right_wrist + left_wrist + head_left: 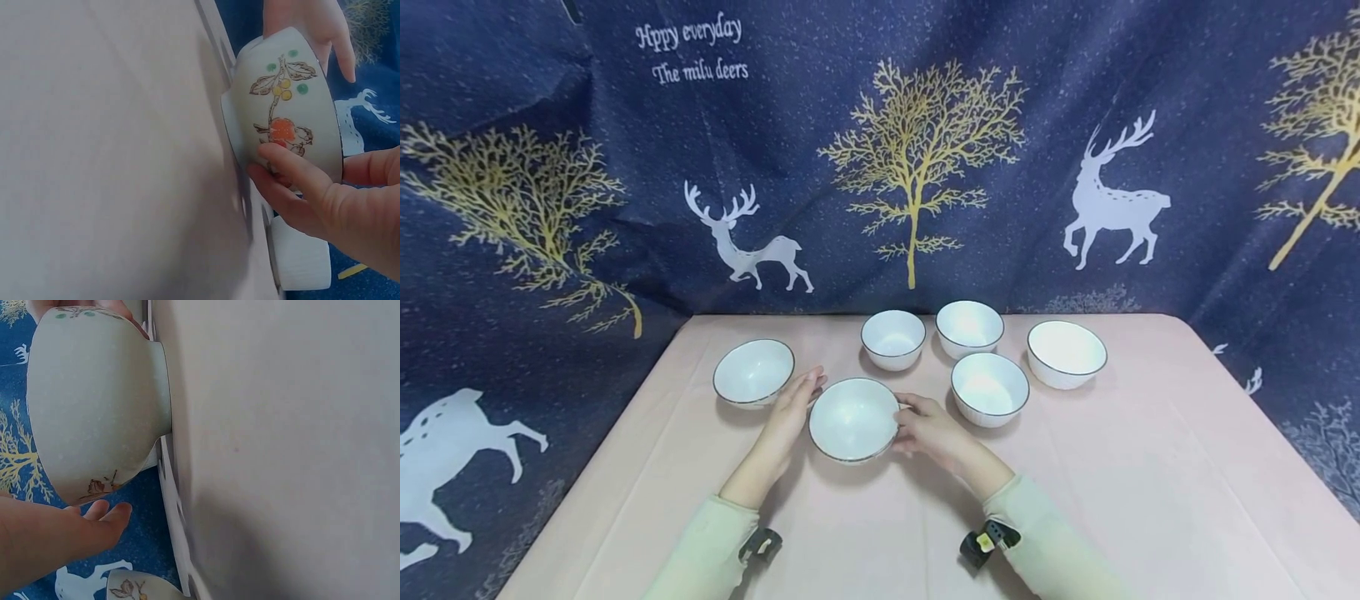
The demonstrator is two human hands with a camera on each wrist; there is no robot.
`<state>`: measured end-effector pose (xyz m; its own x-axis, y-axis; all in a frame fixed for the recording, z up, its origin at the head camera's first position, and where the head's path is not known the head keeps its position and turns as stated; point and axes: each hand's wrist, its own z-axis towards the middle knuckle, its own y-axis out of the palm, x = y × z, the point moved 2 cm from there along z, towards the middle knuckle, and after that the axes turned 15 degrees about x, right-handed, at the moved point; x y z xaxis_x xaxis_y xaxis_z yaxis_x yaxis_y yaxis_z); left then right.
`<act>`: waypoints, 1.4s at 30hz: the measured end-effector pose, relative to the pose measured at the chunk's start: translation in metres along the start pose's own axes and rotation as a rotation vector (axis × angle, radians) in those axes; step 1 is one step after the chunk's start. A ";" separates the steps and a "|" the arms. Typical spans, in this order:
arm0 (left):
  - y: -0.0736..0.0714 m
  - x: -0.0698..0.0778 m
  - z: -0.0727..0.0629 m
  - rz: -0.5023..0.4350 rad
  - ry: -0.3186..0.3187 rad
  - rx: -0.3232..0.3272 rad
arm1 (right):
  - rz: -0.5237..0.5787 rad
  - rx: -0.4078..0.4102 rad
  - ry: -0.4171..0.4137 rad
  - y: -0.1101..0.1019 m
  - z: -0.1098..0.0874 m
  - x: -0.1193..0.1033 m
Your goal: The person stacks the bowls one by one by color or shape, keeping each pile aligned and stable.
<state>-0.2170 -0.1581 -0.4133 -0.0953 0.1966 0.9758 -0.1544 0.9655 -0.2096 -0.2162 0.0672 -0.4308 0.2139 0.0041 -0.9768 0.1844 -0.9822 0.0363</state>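
A white bowl (853,421) with a dark rim is between the two hands in the head view. My right hand (931,429) holds its right side; in the right wrist view the fingers (294,172) lie on the outer wall, over a painted orange bird and leafy branch, with the thumb by the rim. My left hand (786,417) is at the bowl's left side with its fingers extended. In the left wrist view that hand (75,528) is close to the wall; whether it touches I cannot tell. Whether the base rests on the table is also unclear.
Another white bowl (754,372) stands just left of my left hand. Several more stand at the back and right: one bowl (892,340), a second (970,329), a third (990,389) near my right hand, and one (1067,354) farther right. A pink cloth covers the table (865,542).
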 end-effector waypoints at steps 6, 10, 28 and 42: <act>0.000 0.001 -0.001 -0.008 -0.002 -0.013 | 0.003 0.002 -0.002 -0.001 -0.002 0.000; 0.001 0.001 -0.001 -0.008 0.002 -0.019 | 0.010 0.020 0.015 0.000 -0.002 -0.002; 0.008 -0.001 0.001 -0.049 0.001 -0.013 | -0.008 0.083 0.008 -0.011 -0.007 -0.004; 0.018 0.002 -0.001 -0.086 0.009 -0.045 | 0.006 0.081 -0.007 -0.026 -0.014 -0.003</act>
<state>-0.2193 -0.1405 -0.4146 -0.0750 0.1139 0.9907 -0.1173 0.9856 -0.1222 -0.2083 0.0951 -0.4254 0.2080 -0.0028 -0.9781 0.1050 -0.9942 0.0252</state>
